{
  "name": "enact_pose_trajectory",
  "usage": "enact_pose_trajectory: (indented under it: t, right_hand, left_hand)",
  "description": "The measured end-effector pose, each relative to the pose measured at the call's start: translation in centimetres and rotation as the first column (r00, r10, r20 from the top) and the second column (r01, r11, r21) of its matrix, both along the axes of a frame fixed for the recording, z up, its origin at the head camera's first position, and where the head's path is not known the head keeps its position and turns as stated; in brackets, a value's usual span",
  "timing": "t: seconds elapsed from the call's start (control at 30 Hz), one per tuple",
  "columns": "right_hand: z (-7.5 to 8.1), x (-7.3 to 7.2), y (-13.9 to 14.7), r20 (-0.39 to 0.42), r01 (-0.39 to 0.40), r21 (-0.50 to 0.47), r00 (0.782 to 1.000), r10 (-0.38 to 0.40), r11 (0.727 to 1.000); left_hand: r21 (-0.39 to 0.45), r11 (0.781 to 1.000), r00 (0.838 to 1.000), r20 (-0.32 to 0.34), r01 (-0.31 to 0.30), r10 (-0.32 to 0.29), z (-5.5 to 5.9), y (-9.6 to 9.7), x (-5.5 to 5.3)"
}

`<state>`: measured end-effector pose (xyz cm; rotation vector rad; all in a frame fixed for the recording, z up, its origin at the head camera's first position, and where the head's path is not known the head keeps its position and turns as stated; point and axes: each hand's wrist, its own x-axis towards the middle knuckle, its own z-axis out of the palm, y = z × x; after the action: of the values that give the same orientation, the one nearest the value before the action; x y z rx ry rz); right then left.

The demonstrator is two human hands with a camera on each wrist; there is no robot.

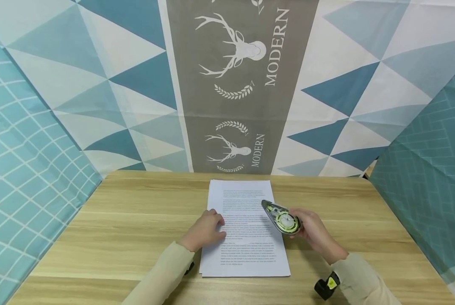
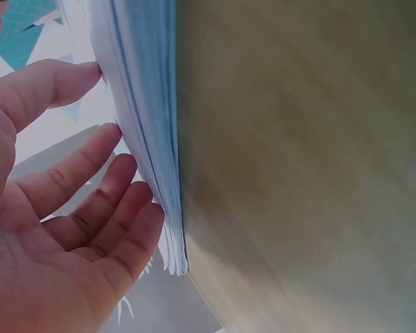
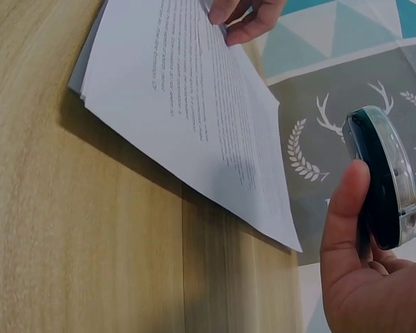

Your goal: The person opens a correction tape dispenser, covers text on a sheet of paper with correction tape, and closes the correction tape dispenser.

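Note:
A thick stack of printed paper point(image 1: 246, 269) lies on the table, its top sheet full of text lines. My left hand point(image 1: 202, 231) rests on the stack's left side, fingers loosely bent. Up close in the left wrist view, its fingertips point(image 2: 152, 215) touch the paper by the edge of the layered sheets. My right hand point(image 1: 315, 233) grips a correction tape point(image 1: 282, 219), a clear teardrop case with a yellow-green and white reel. The narrow tip points up and left, held above the right part of the page. Seen from the right wrist, the thumb point(image 3: 350, 208) presses the dark side of the case.
The wooden table point(image 1: 143, 237) extends on both sides of the stack. Behind it hangs a patterned cloth point(image 1: 235, 106) with deer heads and triangles; blue and green cloths flank the sides. A black wrist strap device point(image 1: 326, 286) sits on the right wrist.

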<state>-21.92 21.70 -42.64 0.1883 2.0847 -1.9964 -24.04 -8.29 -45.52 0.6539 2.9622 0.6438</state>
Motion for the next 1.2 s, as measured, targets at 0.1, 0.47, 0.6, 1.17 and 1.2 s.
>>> enact_pose_trajectory:
  t: [0.1, 0.47, 0.6, 1.17, 1.2]
  right_hand:
    - [0.0, -0.1, 0.2, 0.004, 0.015, -0.011, 1.000, -0.015, 1.000]
    - [-0.5, -0.4, 1.2, 0.010, 0.060, -0.011, 0.998, -0.060, 0.998]
    - [-0.8, -0.5, 1.6, 0.013, 0.075, -0.006, 0.997, -0.075, 0.997]
    - [-1.9, -1.0, 2.6, 0.046, 0.173, -0.020, 0.984, -0.172, 0.985]
    - [-1.9, -1.0, 2.8, 0.048, 0.176, -0.020, 0.983, -0.174, 0.984]
  left_hand:
    - [0.005, 1.000, 1.000, 0.006, -0.001, 0.001, 0.1, 0.0, 0.1]
    - [0.006, 1.000, 1.000, 0.000, -0.003, 0.003, 0.2, 0.0, 0.1]
    - [0.000, 1.000, 1.000, 0.006, -0.008, 0.008, 0.2, 0.0, 0.1]
    - [0.006, 1.000, 0.999, 0.033, -0.020, 0.020, 0.2, 0.1, 0.3]
    - [0.003, 1.000, 0.999, 0.037, -0.024, 0.024, 0.2, 0.1, 0.3]
